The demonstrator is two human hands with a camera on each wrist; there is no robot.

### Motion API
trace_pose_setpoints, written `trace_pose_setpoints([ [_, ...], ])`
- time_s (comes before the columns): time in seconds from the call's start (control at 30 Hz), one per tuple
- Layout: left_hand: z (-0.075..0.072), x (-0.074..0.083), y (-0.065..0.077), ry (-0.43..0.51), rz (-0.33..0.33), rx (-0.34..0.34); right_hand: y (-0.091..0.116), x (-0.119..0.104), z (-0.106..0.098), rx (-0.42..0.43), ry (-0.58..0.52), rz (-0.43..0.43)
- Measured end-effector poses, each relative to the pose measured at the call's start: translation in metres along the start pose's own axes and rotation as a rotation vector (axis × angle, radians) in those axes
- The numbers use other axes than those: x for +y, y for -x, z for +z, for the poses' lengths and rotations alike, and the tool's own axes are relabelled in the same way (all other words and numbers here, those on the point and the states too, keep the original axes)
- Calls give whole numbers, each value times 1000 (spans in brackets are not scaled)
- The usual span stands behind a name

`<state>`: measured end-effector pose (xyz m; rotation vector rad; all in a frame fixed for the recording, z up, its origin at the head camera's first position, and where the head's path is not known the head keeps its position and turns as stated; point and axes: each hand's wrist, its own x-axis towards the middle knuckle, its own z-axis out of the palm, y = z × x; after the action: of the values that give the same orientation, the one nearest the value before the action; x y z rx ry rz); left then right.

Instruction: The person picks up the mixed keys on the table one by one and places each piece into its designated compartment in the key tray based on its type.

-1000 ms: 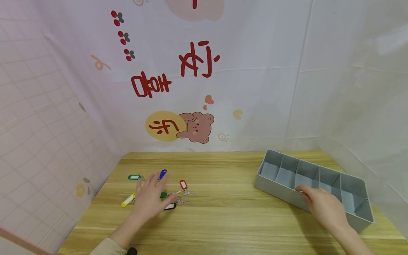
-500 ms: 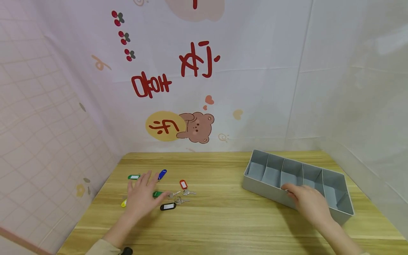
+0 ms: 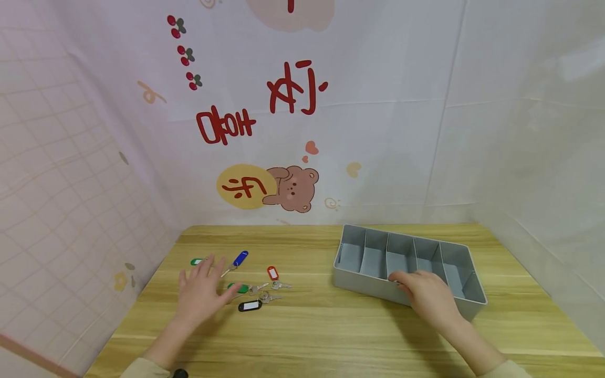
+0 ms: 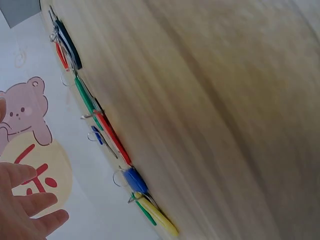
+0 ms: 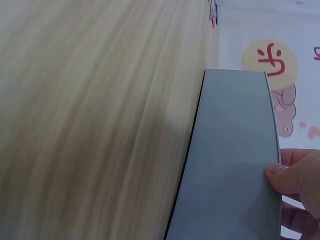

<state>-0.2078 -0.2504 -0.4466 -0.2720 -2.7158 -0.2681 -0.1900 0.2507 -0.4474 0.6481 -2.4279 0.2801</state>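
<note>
My right hand (image 3: 432,299) pinches the near rim of a long grey divided box (image 3: 361,281), thumb outside and fingers over the edge. The right wrist view shows the thumb pressed on the box's side wall (image 5: 225,150). Over the keys with tags at the left, my left hand (image 3: 200,294) has its fingers spread and holds nothing. Around it lie a blue key tag (image 3: 241,258), a red key tag (image 3: 272,273), a green key tag (image 3: 238,288) and a black key tag (image 3: 249,305). A yellow key tag (image 4: 157,215) shows in the left wrist view; the hand hides it from the head view.
Several compartments divide the box, and no contents show in them. The wooden table (image 3: 312,336) meets a white printed cloth (image 3: 387,131) at its back. More cloth hangs at the left and right sides.
My right hand has slid the grey box leftward across the table, toward the middle. The left hand has shifted a little left, uncovering more of the blue, green and black key tags.
</note>
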Motion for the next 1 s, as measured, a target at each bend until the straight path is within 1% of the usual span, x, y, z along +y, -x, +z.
trace_pose_setpoints([
  [0.13, -2, -5, 1, 10, -9, 3, -5, -7, 8, 3, -10, -25],
  [0.27, -3, -12, 2, 6, -24, 2, -12, -15, 13, 36, -28, -87],
  [0.4, -4, -17, 2, -10, -41, -5, -18, -22, 17, 35, -43, -133],
  [0.57, -6, -21, 2, -13, -43, 15, -22, -30, 23, 20, -49, -150],
  [0.73, -6, -26, 2, -27, -38, 49, -26, -37, 27, 41, -73, -174],
  [0.83, -6, -30, 3, -36, -51, 49, -29, -41, 28, 52, -92, -190],
  [1.0, -6, -35, 2, -35, -71, 30, -31, -46, 31, 33, -112, -193],
])
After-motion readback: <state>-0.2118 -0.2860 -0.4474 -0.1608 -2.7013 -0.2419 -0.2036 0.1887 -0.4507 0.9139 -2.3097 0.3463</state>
